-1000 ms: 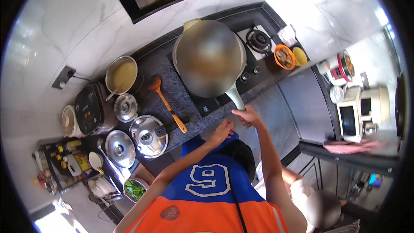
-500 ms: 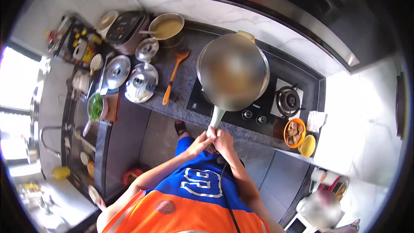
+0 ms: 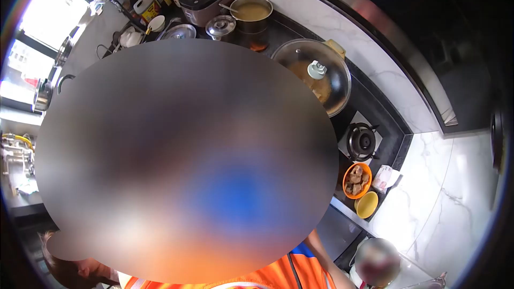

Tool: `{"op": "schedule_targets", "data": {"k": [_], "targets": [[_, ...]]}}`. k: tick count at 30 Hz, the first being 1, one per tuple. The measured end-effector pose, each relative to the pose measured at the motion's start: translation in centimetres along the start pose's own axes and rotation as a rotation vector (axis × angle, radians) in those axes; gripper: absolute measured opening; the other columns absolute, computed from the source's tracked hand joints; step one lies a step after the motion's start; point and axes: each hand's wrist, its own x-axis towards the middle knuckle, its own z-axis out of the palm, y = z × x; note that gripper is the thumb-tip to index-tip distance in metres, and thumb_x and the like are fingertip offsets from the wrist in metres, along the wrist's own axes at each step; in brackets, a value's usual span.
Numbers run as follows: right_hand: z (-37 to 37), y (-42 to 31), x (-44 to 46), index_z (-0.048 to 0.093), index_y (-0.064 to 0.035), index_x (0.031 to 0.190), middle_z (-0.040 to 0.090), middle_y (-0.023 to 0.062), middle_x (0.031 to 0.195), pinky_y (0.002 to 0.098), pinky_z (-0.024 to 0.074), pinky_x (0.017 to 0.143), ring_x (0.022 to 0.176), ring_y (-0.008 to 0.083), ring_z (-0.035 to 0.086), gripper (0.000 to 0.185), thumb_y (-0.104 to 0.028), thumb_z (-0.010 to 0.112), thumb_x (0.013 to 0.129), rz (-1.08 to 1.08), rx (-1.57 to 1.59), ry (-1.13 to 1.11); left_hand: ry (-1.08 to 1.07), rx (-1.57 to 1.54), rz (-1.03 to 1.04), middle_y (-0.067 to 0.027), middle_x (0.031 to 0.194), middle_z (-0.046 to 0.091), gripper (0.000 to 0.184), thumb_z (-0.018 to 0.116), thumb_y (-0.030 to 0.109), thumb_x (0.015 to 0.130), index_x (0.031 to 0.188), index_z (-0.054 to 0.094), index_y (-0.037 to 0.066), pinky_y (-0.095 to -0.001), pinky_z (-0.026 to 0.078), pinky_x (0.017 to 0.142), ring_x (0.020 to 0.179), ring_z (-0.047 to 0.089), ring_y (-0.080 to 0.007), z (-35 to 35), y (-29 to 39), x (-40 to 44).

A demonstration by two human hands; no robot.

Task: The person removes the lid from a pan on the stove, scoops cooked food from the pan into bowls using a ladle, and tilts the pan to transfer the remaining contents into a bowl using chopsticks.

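A large blurred patch covers the middle of the head view. Both my hands are hidden behind it, so I cannot make out their fingers or anything they touch. Only part of my right arm shows, beside the orange top. At the patch's upper right edge, a wide pan sits on the hob under a glass lid. Brown food shows through the glass, and the lid has a pale green knob. The pan's handle is covered by the blur.
A bare burner lies right of the pan, near an orange bowl of meat chunks and a yellow bowl. Behind stand a pot of pale liquid, a small lidded pot and a rice cooker. Another person's head appears lower left.
The view has swung, so the pan now lies farther right and the person at lower left has appeared. Half a second ago both my hands were around the pan's handle; now blur hides them.
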Motion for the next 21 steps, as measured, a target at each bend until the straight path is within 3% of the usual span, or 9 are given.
{"op": "schedule_targets", "data": {"k": [1,3,6,9,11,12,15,17,21], "targets": [[-0.1,0.6,0.3,0.05,-0.0033,0.125,0.053,0.0104,0.122,0.0305,0.0373,0.096,0.113,0.0197,0.049,0.05,-0.042,0.042,0.095,0.035,0.097,-0.047,0.024,0.083,0.073,-0.0009,0.056,0.048,0.018,0.058,0.015,0.084,0.092,0.051,0.001,-0.0234,0.036,0.035,0.041,0.044,-0.0079,0.3,0.3,-0.5],[-0.2,1.4,0.8,0.05,-0.008,0.123,0.055,0.0057,0.106,0.0281,0.05,0.07,0.092,0.0127,0.057,0.044,-0.041,0.042,0.095,-0.029,0.054,-0.032,0.005,0.05,0.065,-0.001,0.057,0.049,0.017,0.058,0.015,0.084,0.092,0.052,0.0,-0.0233,0.036,0.035,0.041,0.044,-0.0079,0.5,0.4,-0.6],[-0.7,1.6,0.1,0.049,-0.0085,0.125,0.054,0.0055,0.111,0.0288,0.0485,0.074,0.095,0.0127,0.056,0.044,-0.041,0.042,0.096,-0.041,-0.026,-0.032,0.016,0.077,0.049,-0.0008,0.058,0.049,0.015,0.059,0.016,0.083,0.086,0.055,0.002,-0.0232,0.036,0.036,0.043,0.044,-0.008,0.8,-0.7,-0.7],[-0.8,1.7,-0.4,0.049,-0.0057,0.126,0.05,0.0068,0.123,0.0293,0.0393,0.092,0.109,0.0157,0.048,0.047,-0.041,0.042,0.096,-0.054,0.042,-0.041,0.058,0.069,0.063,-0.0048,0.061,0.053,0.019,0.06,0.016,0.082,0.089,0.057,-0.001,-0.0253,0.039,0.036,0.043,0.049,-0.0111,1.2,-1.8,-0.5],[-1.3,2.7,0.2,0.043,-0.0044,0.129,0.051,0.0101,0.115,0.0335,0.0521,0.073,0.095,0.0191,0.057,0.047,-0.039,0.039,0.096,-0.038,0.084,-0.128,0.088,0.058,0.128,-0.0052,0.061,0.053,0.02,0.06,0.016,0.081,0.091,0.057,-0.001,-0.0255,0.04,0.037,0.043,0.049,-0.0112,1.2,-2.0,-0.9],[-1.2,2.2,-0.2,0.045,-0.0044,0.129,0.047,0.0079,0.124,0.0294,0.0339,0.097,0.113,0.0164,0.044,0.05,-0.041,0.04,0.096,0.039,0.178,-0.168,0.098,0.12,0.127,-0.0047,0.059,0.052,0.02,0.06,0.016,0.081,0.091,0.057,-0.001,-0.0261,0.039,0.036,0.042,0.049,-0.0115,1.2,-2.1,-1.1],[-0.6,1.2,-0.6,0.041,-0.0052,0.13,0.047,0.0093,0.123,0.0308,0.0407,0.092,0.111,0.0183,0.048,0.048,-0.04,0.037,0.097,0.059,0.194,-0.169,0.104,0.049,0.084,-0.003,0.056,0.05,0.022,0.057,0.017,0.084,0.099,0.055,0.001,-0.0254,0.039,0.037,0.041,0.049,-0.0106,1.1,-1.6,-1.4],[-0.4,2.6,0.5,0.038,-0.0066,0.13,0.053,0.0113,0.104,0.0335,0.0513,0.058,0.071,0.0188,0.058,0.046,-0.039,0.032,0.098,-0.013,0.221,-0.116,0.138,0.089,0.107,-0.004,0.055,0.051,0.024,0.056,0.019,0.084,0.099,0.055,0.0,-0.0255,0.04,0.037,0.04,0.051,-0.0122,0.9,-1.0,-1.8],[-0.2,1.3,0.7,0.039,-0.0084,0.128,0.055,0.01,0.09,0.0318,0.0485,0.054,0.06,0.0176,0.055,0.045,-0.04,0.03,0.098,0.01,0.188,-0.118,0.133,0.143,0.103,-0.005,0.055,0.053,0.027,0.056,0.024,0.084,0.096,0.056,0.0,-0.0266,0.041,0.036,0.04,0.052,-0.013,0.5,-1.5,-0.8]]}}
